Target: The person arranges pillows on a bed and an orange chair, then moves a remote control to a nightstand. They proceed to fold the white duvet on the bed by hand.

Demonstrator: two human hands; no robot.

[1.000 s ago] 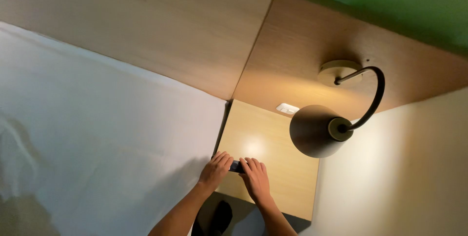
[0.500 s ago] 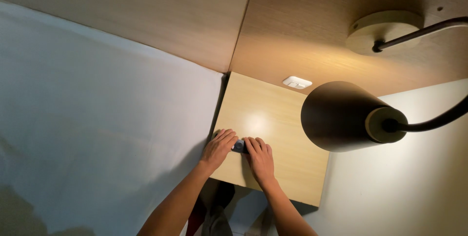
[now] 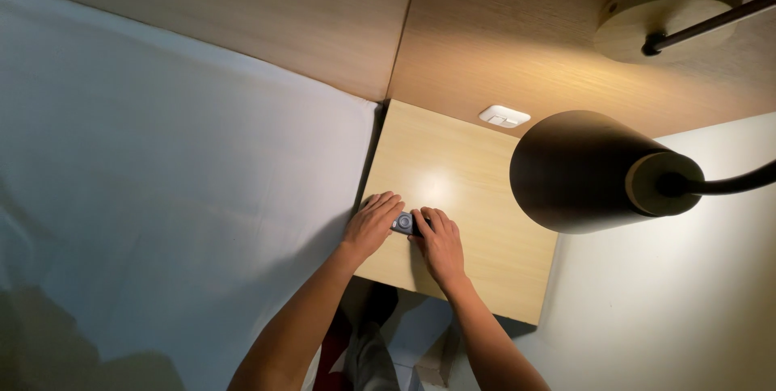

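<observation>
A small dark device (image 3: 403,223) with a round lens-like face lies on the light wooden bedside table (image 3: 477,197). My left hand (image 3: 371,225) rests on the table's left edge with its fingers against the device's left side. My right hand (image 3: 439,243) lies flat on the tabletop and touches the device from the right. Both hands close around it between them. Most of the device is hidden by my fingers.
A dark cone-shaped lamp shade (image 3: 586,171) on a curved arm hangs over the table's right side. A white wall switch (image 3: 503,116) sits on the wooden wall panel behind the table. A bed with a white sheet (image 3: 162,197) fills the left.
The view has shifted closer and slightly right, so the lamp looms larger. My hands stay together on the small device at the same spot on the table.
</observation>
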